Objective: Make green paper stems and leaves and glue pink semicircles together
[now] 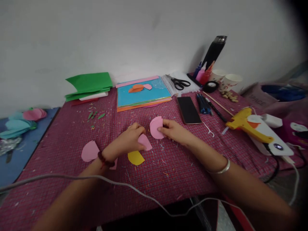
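Note:
My right hand [173, 131] pinches a round pink paper cutout [155, 127] and holds it upright just above the red checked tablecloth [168, 173]. My left hand [130, 138] rests on the cloth with curled fingers on another pink paper piece [145, 141]. A yellow paper piece [135, 158] lies just in front of the left hand. Another pink cutout [89, 151] lies to the left of my left wrist.
A stack of coloured sheets [141, 93], green paper [89, 84], scissors [180, 84], a black phone [188, 109], pens [203, 104] and paper cups [231, 80] line the back. A yellow glue gun [247, 125] rests at right. A grey cable [115, 183] crosses the front.

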A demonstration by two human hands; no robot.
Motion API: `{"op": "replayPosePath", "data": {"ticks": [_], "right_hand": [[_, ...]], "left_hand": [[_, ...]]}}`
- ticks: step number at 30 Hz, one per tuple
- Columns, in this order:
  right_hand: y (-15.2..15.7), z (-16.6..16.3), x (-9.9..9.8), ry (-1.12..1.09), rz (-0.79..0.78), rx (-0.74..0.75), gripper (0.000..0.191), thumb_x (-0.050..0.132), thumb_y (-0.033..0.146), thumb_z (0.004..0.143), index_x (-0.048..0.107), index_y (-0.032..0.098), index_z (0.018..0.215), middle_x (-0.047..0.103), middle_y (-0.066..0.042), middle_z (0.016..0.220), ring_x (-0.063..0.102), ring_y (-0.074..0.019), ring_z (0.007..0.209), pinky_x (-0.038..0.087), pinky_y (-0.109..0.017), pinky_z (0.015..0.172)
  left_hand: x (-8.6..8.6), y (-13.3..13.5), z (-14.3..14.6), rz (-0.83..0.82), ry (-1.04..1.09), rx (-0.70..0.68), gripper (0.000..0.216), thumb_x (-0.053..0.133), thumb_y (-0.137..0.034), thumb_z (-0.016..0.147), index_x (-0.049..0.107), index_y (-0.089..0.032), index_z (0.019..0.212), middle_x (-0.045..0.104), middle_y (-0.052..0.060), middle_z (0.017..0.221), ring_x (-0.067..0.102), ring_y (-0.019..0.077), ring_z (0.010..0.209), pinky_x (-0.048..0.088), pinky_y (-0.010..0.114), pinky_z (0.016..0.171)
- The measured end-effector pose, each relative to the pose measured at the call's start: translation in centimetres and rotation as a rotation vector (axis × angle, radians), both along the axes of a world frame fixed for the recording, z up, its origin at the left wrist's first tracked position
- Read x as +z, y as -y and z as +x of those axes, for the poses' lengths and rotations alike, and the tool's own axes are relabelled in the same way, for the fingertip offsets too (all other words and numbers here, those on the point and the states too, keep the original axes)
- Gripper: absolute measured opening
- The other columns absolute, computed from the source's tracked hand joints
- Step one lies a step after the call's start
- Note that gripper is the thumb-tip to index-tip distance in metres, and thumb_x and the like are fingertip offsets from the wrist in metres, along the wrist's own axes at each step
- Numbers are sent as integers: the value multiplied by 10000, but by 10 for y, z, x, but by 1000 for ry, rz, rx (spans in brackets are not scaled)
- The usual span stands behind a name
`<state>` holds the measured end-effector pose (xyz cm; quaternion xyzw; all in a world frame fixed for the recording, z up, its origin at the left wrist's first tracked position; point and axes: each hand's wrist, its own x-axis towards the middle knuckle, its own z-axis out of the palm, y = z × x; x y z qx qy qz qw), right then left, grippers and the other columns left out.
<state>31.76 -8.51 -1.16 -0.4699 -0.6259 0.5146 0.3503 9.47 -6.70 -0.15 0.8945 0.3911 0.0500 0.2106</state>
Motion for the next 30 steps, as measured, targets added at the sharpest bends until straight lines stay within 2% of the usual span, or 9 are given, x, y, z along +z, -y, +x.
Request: {"op": "replayPosePath", "data": {"ticks": [5, 9, 12, 15, 19, 21, 24, 27, 30], "right_hand": [[3, 0, 0, -28, -10, 60, 203, 524, 165, 817, 663, 134, 961, 590, 4, 713, 476, -123, 615, 400, -255, 597], [5, -5, -3, -5, 35, 131, 178, 514, 158, 821, 659, 129, 920, 613, -21, 782, 518, -139, 685, 421, -278, 655], [9, -12, -5, 69, 112, 140, 150, 536, 152, 817, 656, 133, 906, 628, -33, 808, 534, -154, 719, 423, -291, 674], [14, -21, -5, 158, 210, 120, 142, 531, 125, 826, 639, 154, 914, 640, -28, 828, 547, -155, 737, 423, -291, 691], [19, -31, -7, 239, 254, 59, 110, 517, 117, 840, 573, 160, 924, 641, -41, 856, 577, -167, 765, 433, -297, 700], [19, -34, -11, 203, 232, 4, 176, 538, 115, 831, 536, 170, 999, 651, -48, 915, 598, -174, 811, 443, -301, 719], [18, -37, -13, 101, 216, -44, 299, 540, 88, 825, 491, 182, 1104, 656, -54, 995, 612, -177, 885, 453, -310, 769], [17, -38, -10, 147, 299, -60, 172, 521, 80, 832, 542, 178, 972, 633, -52, 939, 589, -185, 871, 447, -322, 775], [18, -38, -4, 231, 418, -79, 87, 497, 110, 864, 552, 173, 888, 588, -56, 891, 554, -194, 844, 440, -332, 760]], "left_hand": [[-1, -13, 2, -173, 149, 84, 153, 617, -135, 574, 504, -192, 659, 479, -13, 720, 462, 163, 704, 385, 292, 646], [-4, -8, 0, -309, 338, 184, 115, 497, -117, 686, 504, -192, 773, 521, -37, 670, 490, 117, 604, 384, 248, 565], [-2, 0, 4, -469, 631, 299, 162, 586, -189, 726, 534, -183, 880, 601, -21, 739, 564, 111, 650, 437, 240, 592], [0, 8, 10, -512, 816, 384, 237, 680, -231, 699, 564, -177, 899, 639, -8, 752, 592, 111, 654, 459, 234, 595], [1, 19, 17, -470, 909, 502, 169, 662, -295, 760, 603, -181, 870, 614, -15, 699, 540, 92, 553, 418, 209, 498], [0, 23, 18, -423, 929, 549, 168, 595, -343, 825, 614, -185, 878, 587, -19, 693, 506, 86, 527, 400, 207, 472], [-4, 27, 18, -365, 937, 499, 193, 608, -329, 804, 599, -186, 933, 606, -8, 775, 552, 109, 629, 452, 231, 558], [-8, 26, 16, -228, 754, 438, 112, 642, -238, 745, 589, -175, 822, 590, -13, 746, 547, 134, 690, 447, 256, 622], [-9, 25, 14, -34, 593, 420, 102, 570, -219, 807, 565, -179, 714, 526, -21, 686, 491, 133, 662, 405, 262, 614]]}}
